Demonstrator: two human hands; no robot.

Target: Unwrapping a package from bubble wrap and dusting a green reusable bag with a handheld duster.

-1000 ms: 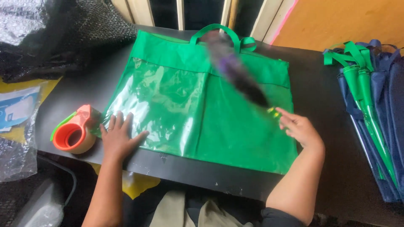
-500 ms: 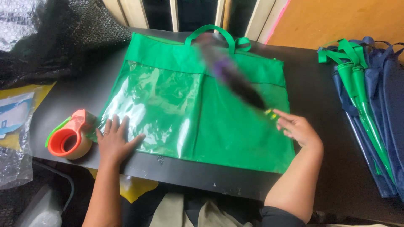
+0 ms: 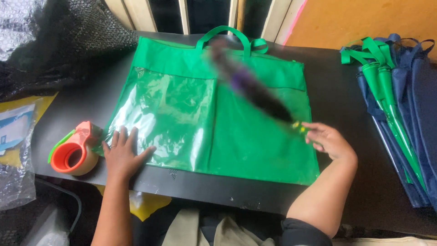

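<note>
Green fabric tote bag (image 3: 255, 150) with a clear plastic front pocket lies flat across the middle of the dark worktop (image 3: 346, 100), its looped handles pointing toward the top of the frame. The left hand (image 3: 124, 154), at lower left of the frame, rests palm down with fingers spread on the bag's lower left corner, over the shiny plastic pocket. The right hand (image 3: 328, 140), at right of centre, is partly curled, its fingertips pinched on the yellow-green end of a long dark brush-like thing (image 3: 255, 89) that slants up and left across the bag toward the handles. That thing is blurred, so its exact kind cannot be told; a purple patch shows about midway along it.

Just beside the left hand, at the left edge of the worktop, stands an orange tape dispenser with a roll of clear tape (image 3: 73, 152), touching or nearly touching the bag's corner. At the far right of the frame lies a stack of folded navy and green fabric bags (image 3: 400, 105), well apart from the flat bag. Black netting (image 3: 68, 41) fills the upper left, and clear bubble wrap (image 3: 16, 175) hangs at the lower left.
</note>
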